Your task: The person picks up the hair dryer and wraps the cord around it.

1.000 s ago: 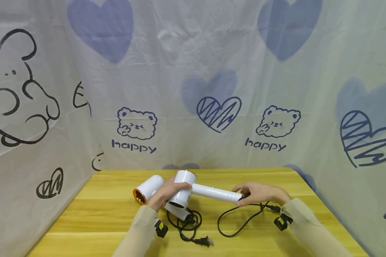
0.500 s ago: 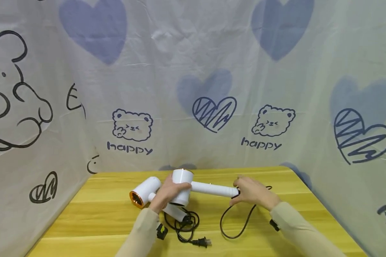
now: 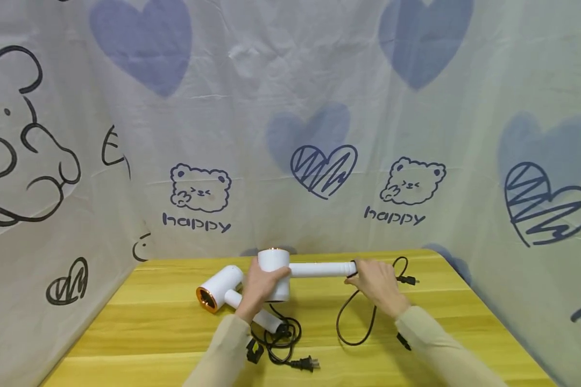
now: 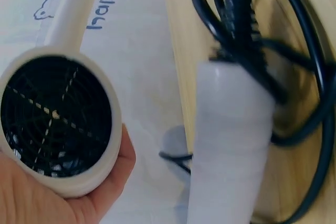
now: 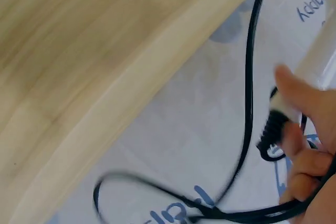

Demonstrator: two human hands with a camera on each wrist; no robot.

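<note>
My left hand (image 3: 259, 287) grips the barrel of a white hair dryer (image 3: 319, 270), thumb across its front. Its handle points right, nearly level. At the handle's end, my right hand (image 3: 378, 286) holds on close to the cord; the right wrist view shows thumb and fingers (image 5: 302, 179) around the black cord sleeve (image 5: 273, 129). The dryer's dark round grille (image 4: 55, 114) faces the left wrist camera. A second white hair dryer (image 3: 225, 285), with a copper-coloured rim, lies on the table behind my left forearm, partly hidden.
The second dryer's black cord (image 3: 290, 349) lies coiled, its plug (image 3: 305, 364) toward the front. The held dryer's cord (image 3: 339, 328) loops below the right hand, with its plug (image 3: 406, 280) to the right. Beyond the yellow wooden table (image 3: 150, 322) hangs a printed curtain (image 3: 252, 134).
The held hair dryer has risen, and its handle has swung from slanting down to nearly level. My right hand has shifted round the handle's end. The second dryer stays put.
</note>
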